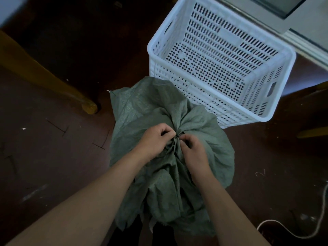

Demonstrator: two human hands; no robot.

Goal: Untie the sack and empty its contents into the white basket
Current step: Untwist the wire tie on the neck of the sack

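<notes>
A grey-green woven sack (147, 110) stands on the dark floor in front of me, its neck gathered into a tie (176, 137) at the top. My left hand (156, 141) pinches the tie from the left. My right hand (193, 150) pinches it from the right, fingertips nearly touching the left hand's. The sack's contents are hidden. The white perforated plastic basket (276, 114) sits just behind and to the right of the sack, tilted in view, with nothing visible inside.
A yellowish wooden furniture leg (88, 105) stands to the left of the sack. A white cord (287, 229) lies on the floor at the lower right. A pale cabinet or appliance (308, 38) stands behind the basket.
</notes>
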